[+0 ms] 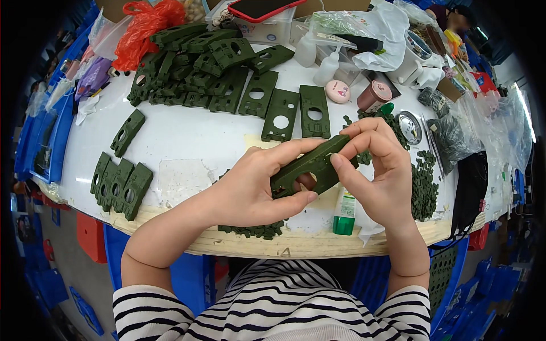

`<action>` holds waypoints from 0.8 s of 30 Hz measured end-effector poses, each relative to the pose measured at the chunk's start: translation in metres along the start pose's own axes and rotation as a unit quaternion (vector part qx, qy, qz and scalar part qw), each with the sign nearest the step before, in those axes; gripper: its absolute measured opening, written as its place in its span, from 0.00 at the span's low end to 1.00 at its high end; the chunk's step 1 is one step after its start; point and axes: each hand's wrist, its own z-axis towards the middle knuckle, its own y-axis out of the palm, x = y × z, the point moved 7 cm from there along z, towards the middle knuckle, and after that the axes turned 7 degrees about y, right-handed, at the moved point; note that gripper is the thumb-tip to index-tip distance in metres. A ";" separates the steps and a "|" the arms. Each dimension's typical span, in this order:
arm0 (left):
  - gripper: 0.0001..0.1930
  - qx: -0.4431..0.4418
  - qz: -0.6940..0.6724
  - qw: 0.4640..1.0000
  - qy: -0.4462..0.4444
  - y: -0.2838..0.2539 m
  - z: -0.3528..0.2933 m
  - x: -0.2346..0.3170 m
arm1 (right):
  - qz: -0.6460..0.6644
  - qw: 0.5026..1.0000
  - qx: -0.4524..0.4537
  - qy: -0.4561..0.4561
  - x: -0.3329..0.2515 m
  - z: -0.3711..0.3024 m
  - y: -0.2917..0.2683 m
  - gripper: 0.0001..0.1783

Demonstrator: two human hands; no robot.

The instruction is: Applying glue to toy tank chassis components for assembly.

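Above the white tabletop [182, 128], left hand [244, 184]: closed around the dark green part [324, 170], thumb along its near edge, fingers at its far side; this grip seems to bear the weight.
Right hand [381, 165]: thumb and fingertips drawn nearly together, touching the part's right end; whether a small piece sits between them I cannot tell.
Dark green part: raised off the table between the two hands, tilted, its round hole facing up toward the head camera.
Step in hand: probably fine finger work at that right end, perhaps seating or pressing a small detail.
Next move: calls, I judge, for a firm left hold and a square, gentle press from the right fingertips; dragging sideways could shift a loose detail.
Small green pieces [424, 184]: heaped at right; another heap [253, 231] lies by the near table edge.
Green-capped bottle [344, 213]: on the table below the part, near the right wrist.
Matching parts: four side by side [139, 177] at left; a big pile [193, 68] at the back.
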 end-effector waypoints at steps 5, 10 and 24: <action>0.31 -0.007 0.020 1.000 0.004 0.000 0.000 0.001 | 0.013 1.000 -0.002 -0.004 0.002 0.000 0.001 0.06; 0.31 -0.010 0.015 1.000 0.013 0.000 0.001 0.000 | 0.011 1.000 -0.005 -0.003 0.001 0.000 0.001 0.06; 0.27 0.063 -0.113 0.992 0.000 -0.016 0.003 -0.004 | 0.051 0.997 0.034 -0.043 -0.009 0.002 -0.014 0.07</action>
